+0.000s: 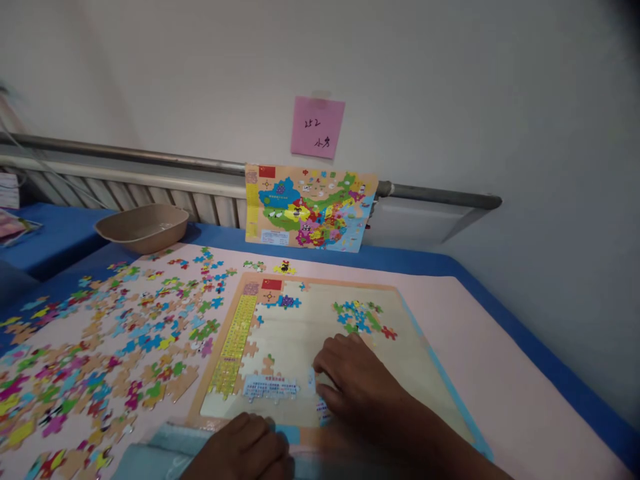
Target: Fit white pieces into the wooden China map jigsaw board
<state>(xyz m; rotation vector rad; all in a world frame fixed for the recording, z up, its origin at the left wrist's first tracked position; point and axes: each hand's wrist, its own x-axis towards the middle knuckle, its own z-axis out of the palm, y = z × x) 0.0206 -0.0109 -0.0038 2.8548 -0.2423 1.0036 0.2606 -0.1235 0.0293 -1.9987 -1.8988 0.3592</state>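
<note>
A jigsaw puzzle tray (425, 373) with an orange and blue border lies before me, partly filled in. My right hand (357, 377) reaches over its lower middle, with thumb and index finger closing on a pale blue puzzle piece (312, 380). Just below the thumb is another piece with print (323, 409). My left hand (245, 448) is curled by the tray's front edge, its fingertips hidden. Joined pieces form a yellow strip (234, 343) on the left and a pale blue text block (270, 387) at the lower left. A blue and green cluster (357, 316) lies at the upper right.
Many loose puzzle pieces (150, 340) are spread over the pink sheet on the left. A beige basin (145, 228) stands behind them. A printed map picture (310, 208) leans at the back wall, beneath a pink note (318, 127) and beside a metal rail (445, 195).
</note>
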